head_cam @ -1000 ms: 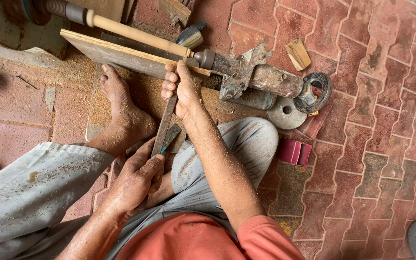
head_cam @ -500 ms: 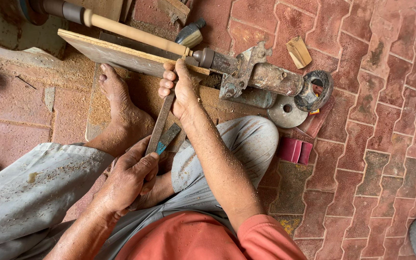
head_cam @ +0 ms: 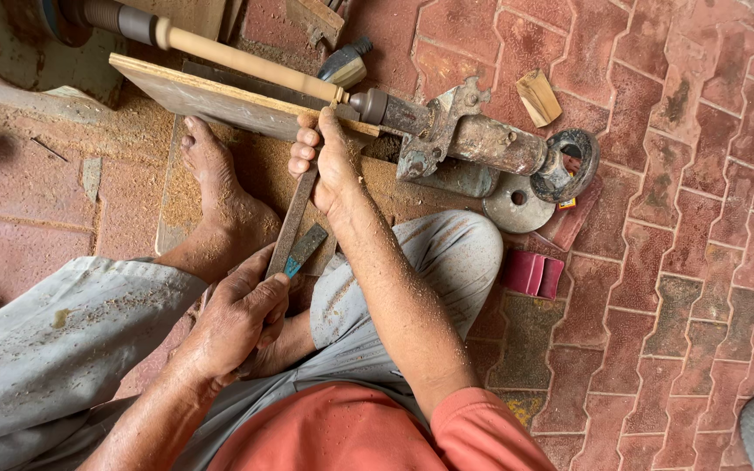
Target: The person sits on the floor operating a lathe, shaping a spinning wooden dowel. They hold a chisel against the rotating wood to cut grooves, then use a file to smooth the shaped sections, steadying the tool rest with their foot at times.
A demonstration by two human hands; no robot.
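You sit on a floor of red interlocking paving bricks, dusted with sawdust, with a wooden plank lying across in front of you as a rest. Just beyond the plank a pale wooden spindle is mounted in a rusty metal lathe stock, which lies to the plank's right end. Your bare foot sits just below the plank, toes almost touching it. A long flat metal chisel runs from your lap up to the plank's edge. Your right hand rests at the plank, its fingers curled and pressed together over the chisel's upper end. Your left hand, well below the plank, wraps closed around the chisel's lower end, thumb along it. A red block lies on the bricks below the lathe stock.
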